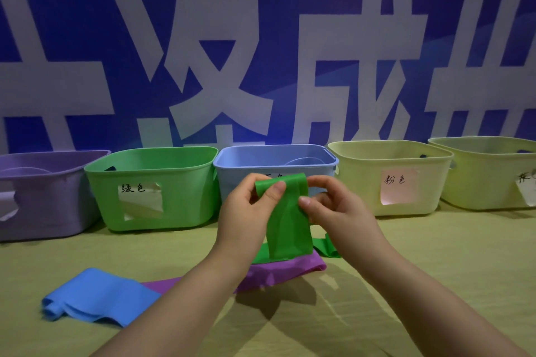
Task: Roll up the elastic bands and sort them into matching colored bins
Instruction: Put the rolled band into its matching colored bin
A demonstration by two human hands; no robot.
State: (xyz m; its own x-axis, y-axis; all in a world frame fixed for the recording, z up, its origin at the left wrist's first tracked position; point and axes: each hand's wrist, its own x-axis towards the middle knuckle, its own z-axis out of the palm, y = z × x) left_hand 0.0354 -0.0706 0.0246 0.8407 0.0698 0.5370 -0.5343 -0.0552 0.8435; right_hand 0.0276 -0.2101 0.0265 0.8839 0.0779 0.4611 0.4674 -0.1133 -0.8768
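Note:
A green elastic band (288, 229) hangs from both hands in front of the blue bin (272, 158), its top end folded over into the start of a roll. My left hand (246, 211) pinches the roll's left side with the thumb on top. My right hand (336, 206) pinches its right side. The band's tail trails down onto the table behind a purple band (278, 272). A blue band (92, 297) lies loosely folded at the lower left. The green bin (153, 191) stands left of the blue one.
Along the back stand a purple bin (43, 197) at far left and two pale yellow bins (391, 177) (493, 174) at right, each with a paper label. An olive cloth (435, 255) covers the table. A blue banner wall rises right behind the bins.

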